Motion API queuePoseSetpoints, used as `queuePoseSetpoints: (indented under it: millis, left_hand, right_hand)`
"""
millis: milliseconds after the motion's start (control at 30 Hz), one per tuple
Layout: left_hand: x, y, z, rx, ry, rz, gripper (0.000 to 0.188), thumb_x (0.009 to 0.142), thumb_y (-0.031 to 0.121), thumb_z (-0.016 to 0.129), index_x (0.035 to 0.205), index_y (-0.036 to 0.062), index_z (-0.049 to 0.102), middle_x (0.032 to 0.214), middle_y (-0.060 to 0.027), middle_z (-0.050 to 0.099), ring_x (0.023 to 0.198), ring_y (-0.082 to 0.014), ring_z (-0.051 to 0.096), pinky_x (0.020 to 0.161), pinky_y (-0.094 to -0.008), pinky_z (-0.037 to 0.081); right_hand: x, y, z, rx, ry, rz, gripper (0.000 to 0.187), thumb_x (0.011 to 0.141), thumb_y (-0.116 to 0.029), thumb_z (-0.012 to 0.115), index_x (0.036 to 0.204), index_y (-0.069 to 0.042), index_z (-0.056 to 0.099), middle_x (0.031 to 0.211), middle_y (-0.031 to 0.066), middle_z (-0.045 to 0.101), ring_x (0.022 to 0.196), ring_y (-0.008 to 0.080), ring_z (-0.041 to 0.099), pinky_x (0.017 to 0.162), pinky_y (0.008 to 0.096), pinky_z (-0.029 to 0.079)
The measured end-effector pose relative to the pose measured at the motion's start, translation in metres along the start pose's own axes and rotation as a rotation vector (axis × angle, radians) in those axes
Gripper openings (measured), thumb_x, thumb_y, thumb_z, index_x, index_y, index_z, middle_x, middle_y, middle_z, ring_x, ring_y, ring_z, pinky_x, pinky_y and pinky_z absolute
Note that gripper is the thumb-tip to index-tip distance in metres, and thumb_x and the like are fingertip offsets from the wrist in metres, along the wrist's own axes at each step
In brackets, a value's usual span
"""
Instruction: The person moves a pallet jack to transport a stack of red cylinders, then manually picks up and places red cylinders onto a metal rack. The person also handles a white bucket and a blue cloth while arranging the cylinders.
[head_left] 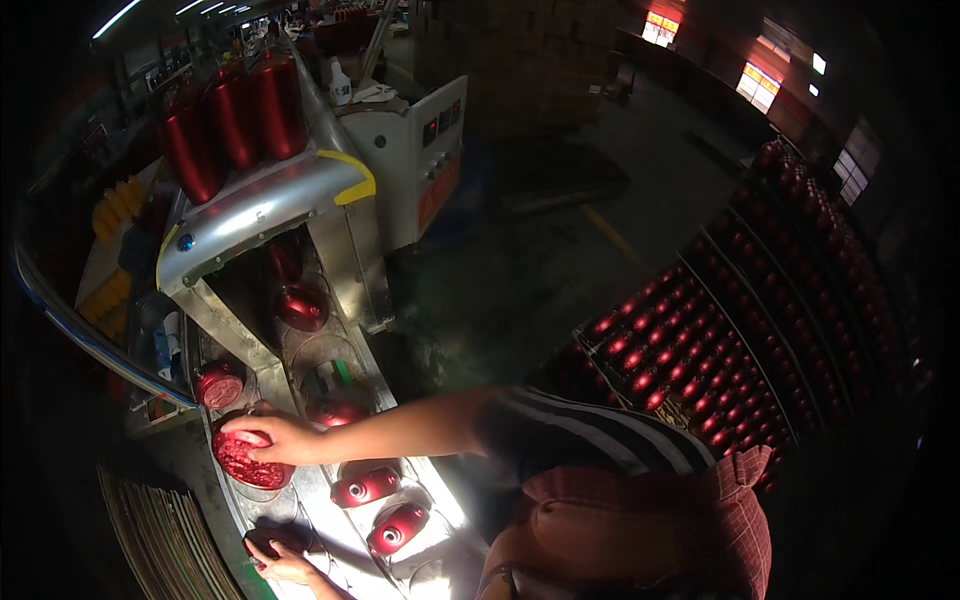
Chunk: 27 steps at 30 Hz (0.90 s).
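Observation:
My right hand (277,438) reaches left across the metal line, its fingers bent over a round, shiny red piece (255,472) with a bumpy-looking face. Lower down, my left hand (287,566) has its fingers round a dark red piece (262,543), mostly in shade. Close above my right hand, a red metallic bottle (219,384) shows its round end. Beneath my right forearm sits another red piece (338,412), partly covered. Two red metallic bottles (365,487) (397,529) with pale ringed necks lie to the right, on the brightly lit track.
A metal tunnel housing (265,205) with yellow edging spans the line, with a red bottle (301,306) at its opening. Tall red cylinders (232,120) stand on top. A white control box (415,160) is beside it. Racks of red bottles (690,350) fill the right; stacked sheets (165,535) stand lower left.

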<state>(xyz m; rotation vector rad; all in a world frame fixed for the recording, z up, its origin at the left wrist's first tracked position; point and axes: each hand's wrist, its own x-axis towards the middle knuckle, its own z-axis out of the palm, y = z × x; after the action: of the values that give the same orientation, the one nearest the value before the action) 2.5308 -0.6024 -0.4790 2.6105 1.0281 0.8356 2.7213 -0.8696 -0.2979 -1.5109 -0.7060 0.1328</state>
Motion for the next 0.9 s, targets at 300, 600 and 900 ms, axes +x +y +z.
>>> queuePoseSetpoints:
  millis: [300,600,900]
  left_hand:
    - [-0.019,0.028,-0.056,-0.03,-0.052,0.071,0.054,0.077,0.024,0.074,0.129,0.0222,0.061,0.13,-0.025,0.048,0.114,-0.0415,0.052,0.099,-0.0472,0.043]
    - [-0.026,0.042,-0.081,-0.166,-0.087,-0.285,0.064,0.078,0.004,0.068,0.138,0.0199,0.052,0.15,-0.0158,0.035,0.129,-0.0345,0.046,0.106,-0.0403,0.04]
    - [-0.024,0.056,-0.106,-0.176,-0.239,-0.418,0.066,0.069,-0.005,0.074,0.13,0.0161,0.06,0.153,-0.0256,0.022,0.135,-0.042,0.033,0.112,-0.0436,0.031]
  right_hand:
    - [0.008,0.12,0.173,-0.474,-0.245,0.033,0.028,0.084,-0.025,0.065,0.109,-0.037,0.067,0.115,0.0138,0.049,0.103,0.0349,0.053,0.081,0.0426,0.051]
    - [0.007,0.123,0.18,-0.557,-0.451,-0.1,0.049,0.08,-0.018,0.068,0.123,-0.04,0.057,0.121,0.0133,0.041,0.11,0.0368,0.049,0.087,0.0468,0.051]
    - [-0.01,0.091,0.179,-0.646,-0.781,0.011,0.067,0.08,-0.011,0.067,0.139,-0.035,0.046,0.151,0.0238,0.018,0.137,0.0445,0.026,0.107,0.0472,0.038]
